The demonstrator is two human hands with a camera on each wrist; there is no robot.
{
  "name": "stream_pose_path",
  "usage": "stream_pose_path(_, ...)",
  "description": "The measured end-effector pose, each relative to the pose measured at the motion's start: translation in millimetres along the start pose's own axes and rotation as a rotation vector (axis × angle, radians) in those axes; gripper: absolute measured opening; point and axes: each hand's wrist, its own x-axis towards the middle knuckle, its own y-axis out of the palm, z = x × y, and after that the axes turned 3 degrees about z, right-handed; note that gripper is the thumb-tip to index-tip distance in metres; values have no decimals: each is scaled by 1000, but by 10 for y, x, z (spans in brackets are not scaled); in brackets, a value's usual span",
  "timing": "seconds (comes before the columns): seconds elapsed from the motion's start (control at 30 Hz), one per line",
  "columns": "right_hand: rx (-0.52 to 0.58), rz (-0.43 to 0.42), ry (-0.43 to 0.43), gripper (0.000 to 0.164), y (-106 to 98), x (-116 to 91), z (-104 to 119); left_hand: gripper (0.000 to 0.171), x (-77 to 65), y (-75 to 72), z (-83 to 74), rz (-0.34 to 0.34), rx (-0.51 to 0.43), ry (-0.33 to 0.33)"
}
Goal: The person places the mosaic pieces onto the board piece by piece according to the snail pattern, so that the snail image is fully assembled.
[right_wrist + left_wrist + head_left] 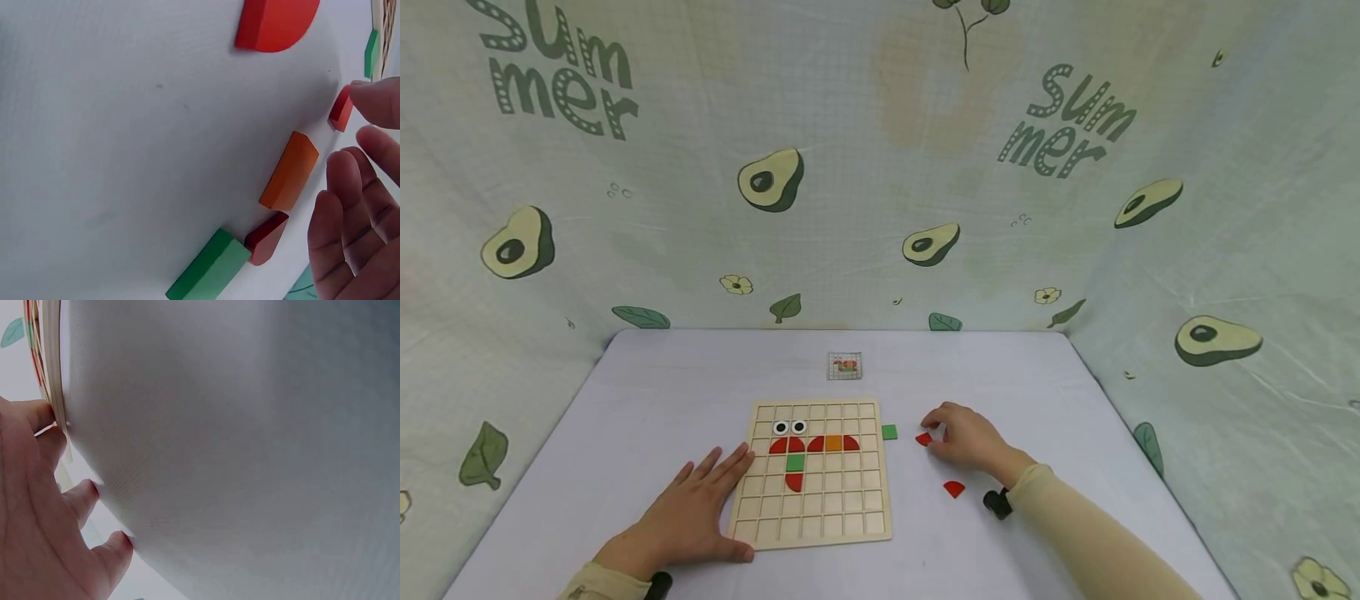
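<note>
one pale wooden gridded board (843, 525) bears two round black-and-white eye pieces (781, 427), five red quarter-circle tiles (793, 482), one green square tile (795, 462) and one orange square tile (833, 443). off the board lie three loose red tiles (278, 25), two loose green tiles (209, 265), one loose orange tile (290, 172) and one small printed card (845, 366).

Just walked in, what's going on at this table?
A person's left hand lies spread against the left edge of a pale wooden grid board. Their right hand is at a red quarter-circle piece right of the board; whether its grip has closed is unclear. The board carries two round black-and-white eye pieces plus red, green and orange ones. A small printed picture card lies beyond it.
</note>
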Motion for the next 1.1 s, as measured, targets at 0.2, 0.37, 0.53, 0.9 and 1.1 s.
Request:
stream_pose_path(0.2,-34,21,-15,27,52,4,7,131,3,12,2,-4,7,1)
stream_pose_path(0.37,-45,12,-35,25,84,14,2,131,6,21,5,-12,11,2)
stream_pose_path(0.53,-56,2,-38,22,107,11,5,131,6,25,7,-14,16,1)
stream_pose_path(0.9,-60,5,-52,25,128,-10,27,131,7,31,9,-19,22,2)
stream_pose_path(1.1,-64,15,-43,26,119,-25,38,131,9,37,16,-22,27,4)
